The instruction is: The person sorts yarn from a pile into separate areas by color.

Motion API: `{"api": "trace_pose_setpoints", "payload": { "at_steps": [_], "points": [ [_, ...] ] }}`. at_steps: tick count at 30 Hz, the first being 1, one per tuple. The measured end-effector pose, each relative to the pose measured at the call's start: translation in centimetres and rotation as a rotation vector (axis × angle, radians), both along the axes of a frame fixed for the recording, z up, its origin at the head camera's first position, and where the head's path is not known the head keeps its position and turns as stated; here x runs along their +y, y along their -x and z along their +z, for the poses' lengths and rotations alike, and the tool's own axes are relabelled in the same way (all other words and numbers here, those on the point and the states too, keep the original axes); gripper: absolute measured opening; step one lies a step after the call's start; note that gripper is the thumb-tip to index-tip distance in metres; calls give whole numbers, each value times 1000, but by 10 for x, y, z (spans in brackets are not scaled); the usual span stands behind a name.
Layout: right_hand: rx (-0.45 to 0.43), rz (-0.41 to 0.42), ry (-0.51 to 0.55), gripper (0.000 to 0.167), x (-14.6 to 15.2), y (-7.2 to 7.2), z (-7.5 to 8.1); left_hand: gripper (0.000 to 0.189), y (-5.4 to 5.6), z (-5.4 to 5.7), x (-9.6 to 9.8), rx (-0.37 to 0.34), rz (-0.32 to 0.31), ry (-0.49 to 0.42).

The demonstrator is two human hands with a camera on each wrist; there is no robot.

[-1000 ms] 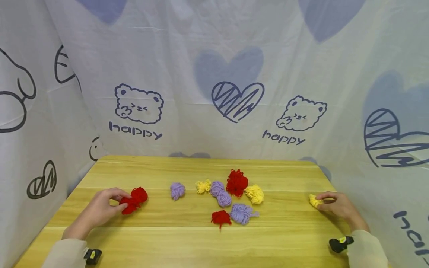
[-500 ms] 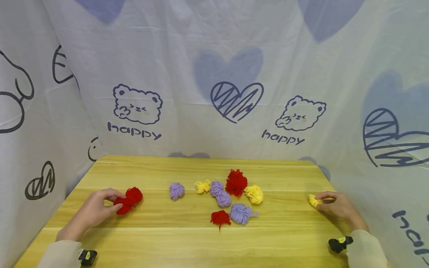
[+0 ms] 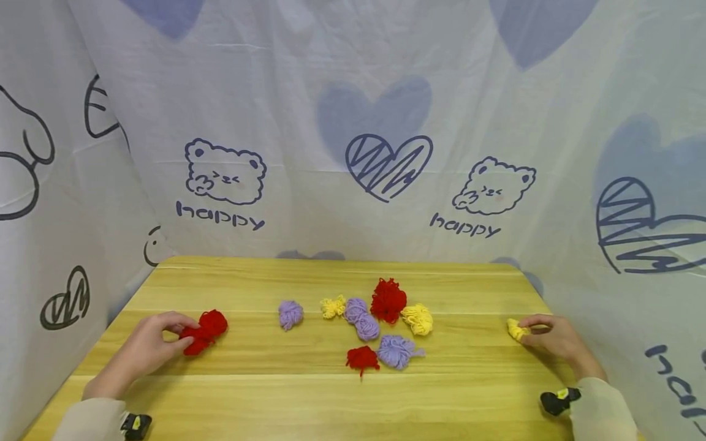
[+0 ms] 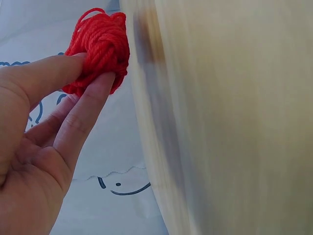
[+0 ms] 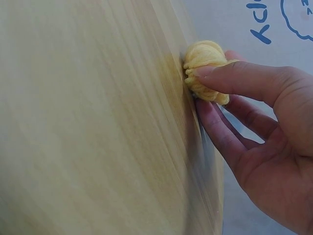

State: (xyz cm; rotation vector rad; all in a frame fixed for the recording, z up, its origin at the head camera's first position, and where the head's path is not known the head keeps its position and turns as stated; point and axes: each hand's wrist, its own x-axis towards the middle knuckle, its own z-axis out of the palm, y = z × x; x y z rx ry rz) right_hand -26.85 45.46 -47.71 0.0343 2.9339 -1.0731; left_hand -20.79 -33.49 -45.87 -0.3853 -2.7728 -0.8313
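Observation:
Between the thumb and fingers of my left hand (image 3: 148,344) is a red yarn bundle (image 3: 212,323), at the left of the table in the head view. It has two rounded lobes there; in the left wrist view its looped strands (image 4: 105,41) stick out past the fingertips. At the table's right side my right hand (image 3: 558,339) pinches a small yellow yarn bundle (image 3: 516,330). The right wrist view shows the thumb across this yellow bundle (image 5: 203,54), with fingers underneath, close to the tabletop.
Mid-table lie purple yarn bundles (image 3: 290,314), a larger one (image 3: 396,351) among them, two red ones (image 3: 388,301) and two yellow ones (image 3: 418,320). The wooden table (image 3: 265,404) is bordered by white printed cloth (image 3: 309,214) at the back and sides.
My left hand has moved left, carrying the red yarn bundle with it. The right hand and its yellow yarn bundle have stayed nearly still. The bundles mid-table lie as before.

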Motion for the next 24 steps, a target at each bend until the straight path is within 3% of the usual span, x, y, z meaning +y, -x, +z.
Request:
{"api": "trace_pose_setpoints", "payload": {
  "at_steps": [24],
  "points": [
    [1, 13, 18, 36, 1, 1, -1, 23, 1, -6, -17, -36, 17, 30]
  ]
}}
